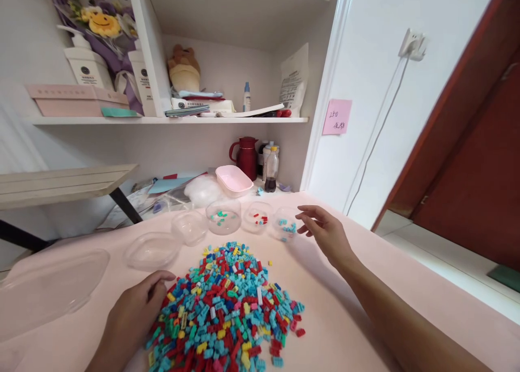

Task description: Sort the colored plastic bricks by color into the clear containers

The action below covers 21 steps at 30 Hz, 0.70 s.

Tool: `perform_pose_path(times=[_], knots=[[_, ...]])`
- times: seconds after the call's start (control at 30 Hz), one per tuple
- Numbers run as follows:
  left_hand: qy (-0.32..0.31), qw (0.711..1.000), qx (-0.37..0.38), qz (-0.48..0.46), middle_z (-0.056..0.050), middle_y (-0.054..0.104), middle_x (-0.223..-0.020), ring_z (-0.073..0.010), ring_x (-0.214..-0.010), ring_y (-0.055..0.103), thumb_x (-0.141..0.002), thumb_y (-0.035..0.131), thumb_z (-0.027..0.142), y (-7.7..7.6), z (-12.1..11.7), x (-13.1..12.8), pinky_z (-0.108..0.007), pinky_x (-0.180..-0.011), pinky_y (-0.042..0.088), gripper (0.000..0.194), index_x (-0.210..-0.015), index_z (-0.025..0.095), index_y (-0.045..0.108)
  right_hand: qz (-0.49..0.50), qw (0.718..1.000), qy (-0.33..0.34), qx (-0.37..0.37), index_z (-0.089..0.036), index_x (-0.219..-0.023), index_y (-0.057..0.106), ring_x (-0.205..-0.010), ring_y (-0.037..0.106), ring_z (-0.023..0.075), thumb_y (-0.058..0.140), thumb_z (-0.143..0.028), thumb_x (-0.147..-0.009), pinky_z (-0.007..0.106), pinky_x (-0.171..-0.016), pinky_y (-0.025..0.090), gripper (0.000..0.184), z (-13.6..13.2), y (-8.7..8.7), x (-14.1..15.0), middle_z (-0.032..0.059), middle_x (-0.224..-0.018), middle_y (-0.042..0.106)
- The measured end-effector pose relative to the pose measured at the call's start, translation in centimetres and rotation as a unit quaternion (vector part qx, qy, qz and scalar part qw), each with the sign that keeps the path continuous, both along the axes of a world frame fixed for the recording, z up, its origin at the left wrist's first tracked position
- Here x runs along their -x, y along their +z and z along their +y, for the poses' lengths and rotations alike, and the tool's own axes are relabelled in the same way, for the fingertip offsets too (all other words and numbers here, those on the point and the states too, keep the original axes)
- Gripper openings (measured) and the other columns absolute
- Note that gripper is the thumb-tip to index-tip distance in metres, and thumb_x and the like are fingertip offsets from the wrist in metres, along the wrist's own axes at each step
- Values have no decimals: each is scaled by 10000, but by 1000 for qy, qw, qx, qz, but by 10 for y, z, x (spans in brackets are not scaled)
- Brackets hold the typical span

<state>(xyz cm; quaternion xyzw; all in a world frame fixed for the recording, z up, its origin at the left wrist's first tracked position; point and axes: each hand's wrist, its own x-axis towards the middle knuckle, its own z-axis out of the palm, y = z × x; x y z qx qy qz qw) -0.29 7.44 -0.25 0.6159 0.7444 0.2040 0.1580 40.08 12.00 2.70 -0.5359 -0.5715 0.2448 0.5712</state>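
Observation:
A large heap of small building bricks [227, 301], mostly light blue and red with some yellow, green and white, covers the middle of the table. My left hand [136, 310] rests against the heap's left edge, its fingers curled; what they hold, if anything, is hidden. My right hand [323, 231] hovers beside a clear round container with light blue bricks [287, 228], fingers apart and nothing visible between them. Left of it stand a clear container with a few red bricks [257, 219] and a larger clear one with green bricks [222, 218].
Two clear containers [189, 228] [152, 251] and a big clear tray [52, 285] sit to the left. Behind are a pink basin [234, 181], a red jug [247, 158] and a dark-filled bottle [272, 171]. A shelf [235, 119] overhangs the back; a wooden ledge [65, 185] is far left.

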Motion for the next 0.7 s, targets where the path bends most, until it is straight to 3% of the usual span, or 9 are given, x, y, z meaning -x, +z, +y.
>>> perform_pose_path(times=[0.13, 0.2, 0.27, 0.33, 0.43, 0.5, 0.53, 0.6, 0.7], knots=[[5, 1000, 3, 8, 74, 734, -848, -166, -818, 659, -832, 393, 416, 2, -2, -2, -197, -633, 423, 325, -961, 334, 679, 36, 999, 28, -26, -212, -1056, 613, -596, 611, 120, 558, -383, -853, 255, -557, 455, 271, -11, 9, 9, 15, -832, 642], [9, 1000, 3, 10, 71, 733, -841, -166, -809, 657, -831, 392, 414, 3, -2, -3, -198, -626, 420, 326, -963, 331, 678, 38, 993, 113, 12, -193, -1016, 623, -559, 588, 103, 567, -400, -857, 231, -522, 435, 266, -17, 13, 13, 4, -768, 627], [9, 1000, 0, 9, 71, 733, -861, -164, -822, 655, -830, 395, 407, 4, -2, -4, -197, -637, 420, 322, -961, 330, 678, 18, 965, 243, 95, -168, -928, 636, -523, 577, 91, 579, -419, -855, 206, -480, 409, 268, -23, 17, 15, 0, -712, 626], [8, 1000, -1, 6, 72, 732, -866, -161, -828, 653, -828, 399, 404, 3, -1, -4, -196, -647, 419, 317, -959, 330, 678, -29, 902, 384, 194, -143, -833, 650, -467, 563, 76, 578, -434, -859, 182, -433, 369, 301, -28, 21, 14, 5, -657, 638], [7, 1000, -1, 3, 72, 728, -828, -161, -799, 652, -827, 401, 416, 1, -1, -3, -198, -632, 414, 318, -960, 333, 678, -115, 749, 568, 320, -112, -868, 708, -411, 546, 62, 574, -435, -867, 168, -395, 347, 350, -35, 30, 7, 29, -645, 669], [4, 1000, -5, 8, 68, 724, -791, -164, -768, 649, -826, 397, 412, 1, -2, -4, -203, -606, 406, 322, -961, 330, 678, -155, 669, 628, 366, -115, -1007, 716, -456, 576, 74, 608, -420, -848, 166, -420, 399, 361, -40, 33, 5, 47, -718, 693], [2, 1000, -9, 11, 65, 720, -774, -165, -753, 646, -826, 393, 404, 1, -3, -4, -205, -594, 401, 324, -960, 328, 678, -163, 652, 638, 377, -125, -1074, 701, -502, 597, 86, 635, -413, -828, 168, -445, 433, 385, -42, 33, 5, 53, -766, 700], [2, 1000, -15, 16, 62, 713, -744, -166, -725, 640, -825, 385, 385, 2, -5, -6, -209, -576, 394, 328, -958, 324, 679, -163, 646, 639, 384, -144, -1155, 668, -587, 623, 107, 679, -410, -790, 179, -502, 488, 452, -44, 27, 9, 62, -846, 701], [6, 1000, -21, 12, 62, 708, -731, -161, -699, 636, -819, 387, 364, 4, -6, -8, -209, -576, 395, 326, -945, 318, 684, -153, 670, 629, 362, -154, -1202, 638, -657, 636, 120, 683, -415, -785, 224, -615, 534, 494, -42, 14, 20, 63, -871, 692]])
